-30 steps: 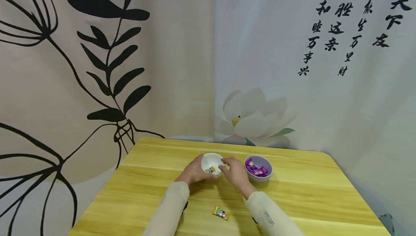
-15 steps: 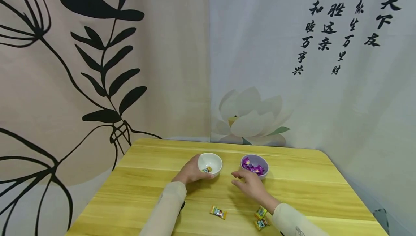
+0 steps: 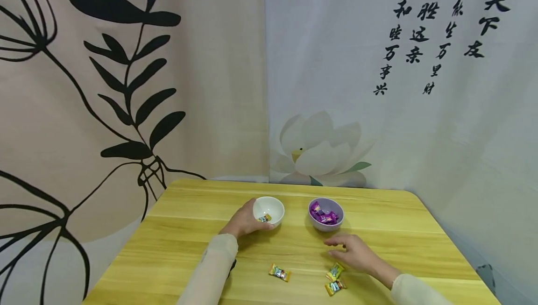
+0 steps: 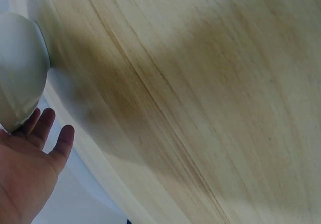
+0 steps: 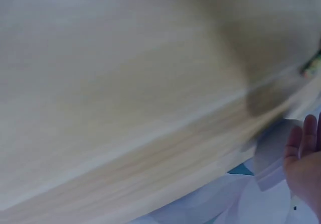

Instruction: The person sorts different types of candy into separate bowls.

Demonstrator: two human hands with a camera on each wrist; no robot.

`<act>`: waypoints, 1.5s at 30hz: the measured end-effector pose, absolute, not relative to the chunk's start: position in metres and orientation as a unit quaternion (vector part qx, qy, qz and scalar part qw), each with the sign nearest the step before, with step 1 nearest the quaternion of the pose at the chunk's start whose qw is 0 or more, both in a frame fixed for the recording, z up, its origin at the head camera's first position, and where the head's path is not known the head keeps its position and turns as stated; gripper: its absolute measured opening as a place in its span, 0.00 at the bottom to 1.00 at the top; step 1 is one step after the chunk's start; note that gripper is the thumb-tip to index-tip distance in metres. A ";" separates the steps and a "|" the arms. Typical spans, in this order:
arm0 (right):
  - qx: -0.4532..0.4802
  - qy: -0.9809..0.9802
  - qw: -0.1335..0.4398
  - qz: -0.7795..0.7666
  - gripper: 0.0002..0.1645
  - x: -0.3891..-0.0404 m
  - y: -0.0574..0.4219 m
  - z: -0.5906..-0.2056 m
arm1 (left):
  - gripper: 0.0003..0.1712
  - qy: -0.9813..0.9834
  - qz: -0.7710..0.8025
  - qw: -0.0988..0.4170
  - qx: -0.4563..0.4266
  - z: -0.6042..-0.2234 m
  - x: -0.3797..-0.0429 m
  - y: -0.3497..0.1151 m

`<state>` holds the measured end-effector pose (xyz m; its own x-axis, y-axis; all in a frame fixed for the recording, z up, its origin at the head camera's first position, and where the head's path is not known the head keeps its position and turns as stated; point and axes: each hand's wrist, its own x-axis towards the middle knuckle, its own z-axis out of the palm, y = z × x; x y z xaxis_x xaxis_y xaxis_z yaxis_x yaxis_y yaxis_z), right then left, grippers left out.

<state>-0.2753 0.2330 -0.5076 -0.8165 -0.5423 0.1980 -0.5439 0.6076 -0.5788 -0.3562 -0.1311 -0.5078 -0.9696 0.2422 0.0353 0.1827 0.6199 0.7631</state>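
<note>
My left hand (image 3: 244,221) grips the left side of a white bowl (image 3: 276,209), its thumb along the near side. Inside the bowl lies a yellow-wrapped candy (image 3: 265,218). In the left wrist view the bowl's outer wall (image 4: 22,63) shows beside the fingers. My right hand (image 3: 355,251) holds nothing, its fingers loosely bent over the table. Just below it lie a yellow-green wrapped candy (image 3: 335,271) and a yellow one (image 3: 336,287), close together. Farther left is another yellow-wrapped candy (image 3: 279,273). The right wrist view is blurred, with the hand at its right edge.
A light purple bowl (image 3: 326,228) holding several purple-wrapped candies (image 3: 323,215) stands right of the white bowl, beyond my right hand. The wooden table (image 3: 201,207) ends at a printed curtain (image 3: 227,85) behind it.
My right hand has drawn back from the white bowl, moving right and nearer to me past the purple bowl. The two right-hand candies have come into sight. My left hand stays on the white bowl.
</note>
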 end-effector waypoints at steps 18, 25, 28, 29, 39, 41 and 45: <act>0.414 -0.871 0.002 0.266 0.17 -0.263 0.262 -0.528 | 0.56 0.897 0.424 0.033 0.122 -0.508 -0.357 -0.132; 0.420 -0.875 0.015 0.239 0.15 -0.265 0.257 -0.529 | 0.55 0.898 0.421 0.033 0.126 -0.506 -0.357 -0.132; 0.419 -0.876 0.011 0.238 0.14 -0.267 0.254 -0.530 | 0.56 0.900 0.416 0.033 0.123 -0.506 -0.356 -0.132; 0.418 -0.877 0.013 0.236 0.13 -0.267 0.254 -0.530 | 0.56 0.901 0.415 0.034 0.121 -0.506 -0.356 -0.132; 0.376 -0.894 0.010 0.243 0.11 -0.271 0.246 -0.530 | 0.59 0.905 0.410 0.032 0.111 -0.508 -0.356 -0.132; 0.368 -0.897 0.009 0.245 0.10 -0.273 0.244 -0.531 | 0.59 0.905 0.410 0.033 0.111 -0.509 -0.356 -0.132; 0.351 -0.903 0.013 0.246 0.10 -0.275 0.239 -0.533 | 0.59 0.903 0.412 0.030 0.117 -0.510 -0.357 -0.132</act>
